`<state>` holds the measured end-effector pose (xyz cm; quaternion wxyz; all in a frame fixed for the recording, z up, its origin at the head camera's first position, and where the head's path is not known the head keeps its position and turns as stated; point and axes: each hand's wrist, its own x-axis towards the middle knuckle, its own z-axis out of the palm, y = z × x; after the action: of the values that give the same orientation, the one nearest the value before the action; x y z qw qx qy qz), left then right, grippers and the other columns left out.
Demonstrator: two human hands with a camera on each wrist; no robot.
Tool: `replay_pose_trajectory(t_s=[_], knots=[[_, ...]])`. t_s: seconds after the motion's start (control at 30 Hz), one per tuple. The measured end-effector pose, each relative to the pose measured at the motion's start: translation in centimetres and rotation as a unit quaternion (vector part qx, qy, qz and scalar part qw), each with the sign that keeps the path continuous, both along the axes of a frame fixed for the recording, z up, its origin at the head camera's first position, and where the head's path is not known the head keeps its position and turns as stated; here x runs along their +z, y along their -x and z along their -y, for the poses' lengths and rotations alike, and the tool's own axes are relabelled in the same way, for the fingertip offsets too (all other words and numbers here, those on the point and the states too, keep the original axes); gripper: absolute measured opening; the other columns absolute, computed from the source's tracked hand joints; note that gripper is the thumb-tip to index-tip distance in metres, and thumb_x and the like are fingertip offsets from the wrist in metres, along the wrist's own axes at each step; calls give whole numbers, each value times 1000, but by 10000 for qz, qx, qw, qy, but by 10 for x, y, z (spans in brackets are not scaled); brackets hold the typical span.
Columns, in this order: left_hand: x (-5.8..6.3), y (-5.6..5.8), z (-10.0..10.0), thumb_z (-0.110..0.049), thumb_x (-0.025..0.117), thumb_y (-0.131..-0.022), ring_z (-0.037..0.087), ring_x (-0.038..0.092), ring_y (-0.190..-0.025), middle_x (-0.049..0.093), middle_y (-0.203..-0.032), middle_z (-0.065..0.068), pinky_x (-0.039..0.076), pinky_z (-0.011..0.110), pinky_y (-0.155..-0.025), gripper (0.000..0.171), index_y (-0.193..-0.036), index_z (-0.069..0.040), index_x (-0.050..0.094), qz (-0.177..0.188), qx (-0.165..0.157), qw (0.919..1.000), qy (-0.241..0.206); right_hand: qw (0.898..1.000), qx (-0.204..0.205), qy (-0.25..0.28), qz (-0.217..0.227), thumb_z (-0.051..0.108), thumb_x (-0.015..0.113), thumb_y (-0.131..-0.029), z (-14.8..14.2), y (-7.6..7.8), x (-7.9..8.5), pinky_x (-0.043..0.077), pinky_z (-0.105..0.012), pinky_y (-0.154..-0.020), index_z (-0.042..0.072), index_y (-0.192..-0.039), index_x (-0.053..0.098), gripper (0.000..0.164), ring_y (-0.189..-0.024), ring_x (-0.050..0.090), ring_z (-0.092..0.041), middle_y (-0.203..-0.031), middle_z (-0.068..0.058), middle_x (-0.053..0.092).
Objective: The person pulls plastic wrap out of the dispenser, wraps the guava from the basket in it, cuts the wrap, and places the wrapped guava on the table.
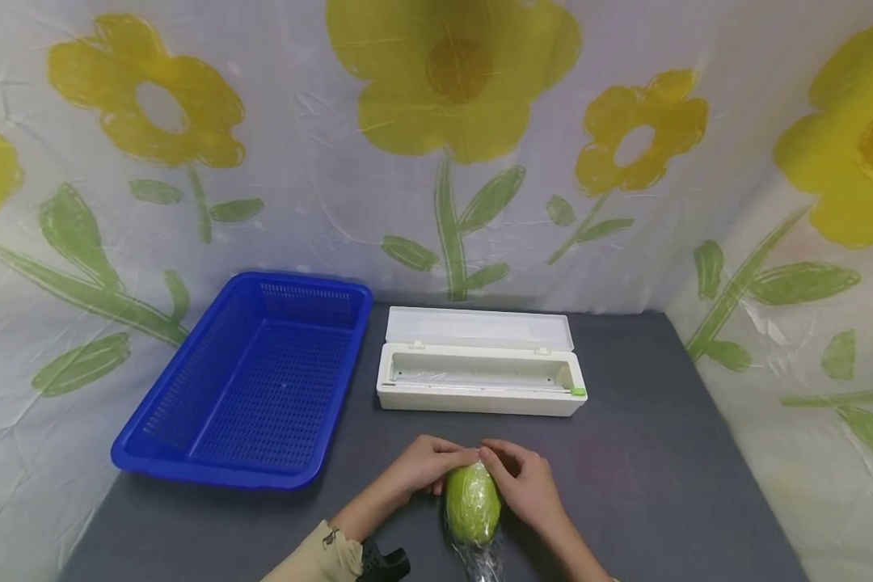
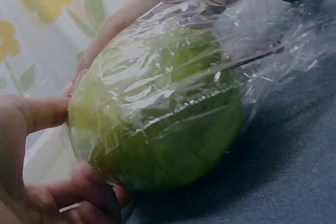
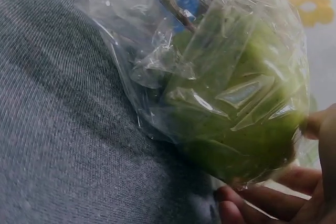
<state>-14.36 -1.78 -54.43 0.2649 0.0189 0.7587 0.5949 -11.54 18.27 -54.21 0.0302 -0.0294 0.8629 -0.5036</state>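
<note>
A green pear (image 1: 473, 503), wrapped in clear cling film, lies on the grey table near its front edge. Its thin brown stem (image 2: 258, 56) shows through the film at the near end, where loose cling film (image 1: 480, 558) trails off in crumples. At the far end, my left hand (image 1: 431, 464) holds the wrapped fruit from the left, thumb and fingers curled at its end. From the other side my right hand (image 1: 525, 482) grips the same end, its thumb and fingertips (image 3: 231, 203) against the film. The fingertips of both hands meet over that end in the head view.
Behind the hands stands a white cling film dispenser box (image 1: 480, 402) with its lid (image 1: 480, 327) raised and a green slider (image 1: 578, 392) at its right front. A blue plastic basket (image 1: 313, 453) sits at the left. A flower-printed curtain (image 1: 291, 202) encloses the table (image 1: 647, 453).
</note>
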Motion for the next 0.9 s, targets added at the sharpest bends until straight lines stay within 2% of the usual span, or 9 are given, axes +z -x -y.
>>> replay_pose_trajectory(t_s=[0.13, 0.3, 0.5, 0.63, 0.73, 0.83, 0.9], knots=[[-3, -2, 2, -51, 73, -97, 4, 40, -42, 52, -54, -8, 37, 21, -46, 46, -112, -9, 84, 33, -72, 9999, -118, 9998, 154, -150, 2, 40, 65, -106, 1, -1, -2, 59, -28, -83, 13, -117, 82, 34, -97, 77, -15, -108, 0, 81], [-7, -2, 4, -48, 70, -99, 3, 41, -41, 50, -52, -7, 37, 20, -44, 45, -114, -7, 81, 117, -164, 9990, -411, 9998, 207, -54, -14, 37, 63, -108, 4, 1, -6, 58, -27, -81, 14, -114, 82, 30, -95, 76, -14, -104, 1, 81], [-7, -1, 5, -44, 68, -102, 3, 44, -40, 63, -64, -3, 39, 19, -42, 48, -129, -5, 75, -20, -318, 9981, -529, 9996, 207, -105, -136, 37, 64, -107, 6, 0, -6, 58, -28, -80, 13, -113, 81, 30, -93, 75, -12, -103, 2, 81], [-8, 1, 5, -41, 71, -100, 3, 43, -39, 65, -63, -1, 39, 19, -42, 44, -126, -6, 78, -1, -317, 9980, -542, 9997, 90, 99, -182, 32, 68, -105, 7, 0, -7, 57, -27, -77, 13, -115, 79, 23, -89, 72, -9, -101, 3, 78], [-8, 2, 5, -40, 75, -98, 3, 43, -39, 72, -69, 1, 39, 19, -42, 42, -124, -7, 80, -54, -143, 9981, -593, 9984, -30, 439, -350, 26, 73, -102, 7, -1, -7, 58, -26, -79, 15, -112, 79, 17, -90, 72, -10, -102, 3, 78], [-7, 1, 3, -40, 79, -96, 4, 43, -37, 79, -82, 2, 39, 21, -41, 43, -126, -10, 79, -601, 81, 9971, -461, 9960, -185, 596, -647, 24, 77, -99, 7, -1, -9, 59, -25, -80, 17, -107, 83, 12, -91, 75, -9, -102, 3, 80], [-4, -2, 1, -44, 79, -96, 5, 43, -35, 79, -76, 5, 38, 22, -39, 41, -125, -14, 80, -1193, 173, 9926, -166, 9939, -275, 563, -903, 23, 80, -97, 7, -2, -10, 60, -24, -80, 20, -105, 84, 10, -91, 76, -7, -102, 4, 81]])
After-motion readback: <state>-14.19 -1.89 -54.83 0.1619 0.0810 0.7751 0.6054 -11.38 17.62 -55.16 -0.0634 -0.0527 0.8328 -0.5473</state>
